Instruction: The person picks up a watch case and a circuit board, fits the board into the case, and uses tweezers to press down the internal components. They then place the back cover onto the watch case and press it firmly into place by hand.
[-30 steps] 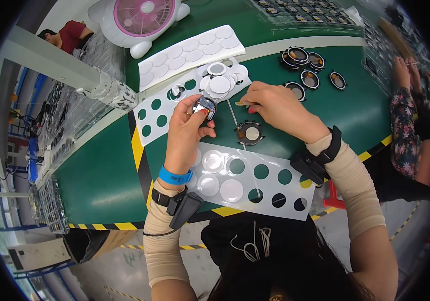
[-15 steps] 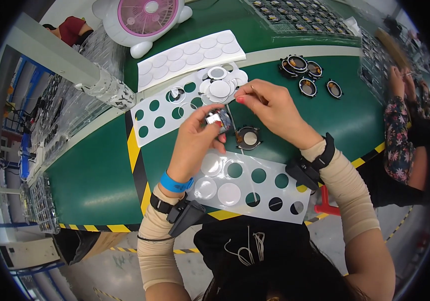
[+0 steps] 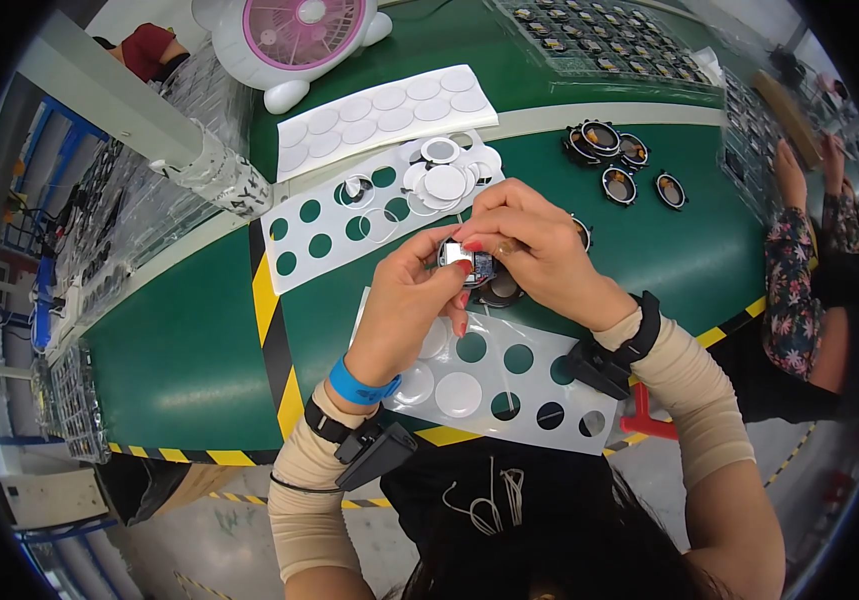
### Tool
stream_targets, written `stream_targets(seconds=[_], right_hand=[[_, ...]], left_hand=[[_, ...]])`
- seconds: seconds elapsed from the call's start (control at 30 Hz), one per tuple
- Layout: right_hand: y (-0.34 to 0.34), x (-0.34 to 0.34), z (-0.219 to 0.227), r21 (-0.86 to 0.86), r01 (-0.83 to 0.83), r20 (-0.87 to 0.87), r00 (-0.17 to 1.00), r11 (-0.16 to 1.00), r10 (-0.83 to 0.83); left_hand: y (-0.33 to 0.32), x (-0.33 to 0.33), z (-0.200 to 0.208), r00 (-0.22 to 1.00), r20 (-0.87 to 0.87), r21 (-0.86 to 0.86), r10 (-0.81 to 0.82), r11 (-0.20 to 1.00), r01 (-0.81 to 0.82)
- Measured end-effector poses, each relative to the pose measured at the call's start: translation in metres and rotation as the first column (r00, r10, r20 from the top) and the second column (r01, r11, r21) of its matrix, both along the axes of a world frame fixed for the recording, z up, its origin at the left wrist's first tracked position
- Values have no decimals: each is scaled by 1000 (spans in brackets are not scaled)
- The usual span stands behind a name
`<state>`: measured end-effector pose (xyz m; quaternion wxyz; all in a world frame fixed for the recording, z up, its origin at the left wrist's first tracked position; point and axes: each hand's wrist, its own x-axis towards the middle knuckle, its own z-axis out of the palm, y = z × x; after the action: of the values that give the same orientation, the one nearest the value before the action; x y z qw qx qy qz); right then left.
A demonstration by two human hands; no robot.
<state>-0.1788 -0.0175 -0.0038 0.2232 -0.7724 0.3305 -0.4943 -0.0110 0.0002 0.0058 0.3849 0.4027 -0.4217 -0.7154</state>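
Note:
My left hand (image 3: 401, 300) grips an open round watch case (image 3: 483, 268) with its inner parts showing, silver and dark. The thumb lies across the silver part. My right hand (image 3: 549, 250) is closed in a pinch at the far edge of that case; its fingertips hide whatever is between them. Just beneath, another dark watch case (image 3: 499, 294) lies on the table, partly covered by my hands. A third round rim (image 3: 582, 232) peeks out beside my right hand. Nearest my left wrist is a clear sheet with round cut-outs (image 3: 539, 385), some still holding white discs.
Beyond my hands, loose white discs (image 3: 445, 182) lie piled on a punched white sheet (image 3: 294, 262). Behind it is a sheet of round stickers (image 3: 389, 112) and a pink-and-white fan (image 3: 304, 35). Several watch cases (image 3: 619, 185) sit right, before parts trays (image 3: 599, 40). A co-worker's arm (image 3: 794, 270) is at far right.
My right hand has come down and left onto the watch case. My left hand has moved slightly right with the case, now partly covering the one on the table.

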Motion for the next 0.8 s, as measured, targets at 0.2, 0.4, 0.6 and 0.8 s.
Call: stream_targets(seconds=[0.2,0.4,0.6,0.8], right_hand=[[5,4,1,-114,60,-26,998,992,-63],[5,4,-2,-118,81,-13,997,990,-83],[7,6,1,-104,117,1,993,988,-117],[12,6,15,426,-3,201,975,905,-91]], left_hand=[[2,0,3,1000,-17,-15,4,1000,-5],[4,0,7,997,-72,-2,-14,1000,14],[5,-1,5,998,-54,-61,-8,998,4],[8,-3,2,999,17,-297,45,954,-38]])
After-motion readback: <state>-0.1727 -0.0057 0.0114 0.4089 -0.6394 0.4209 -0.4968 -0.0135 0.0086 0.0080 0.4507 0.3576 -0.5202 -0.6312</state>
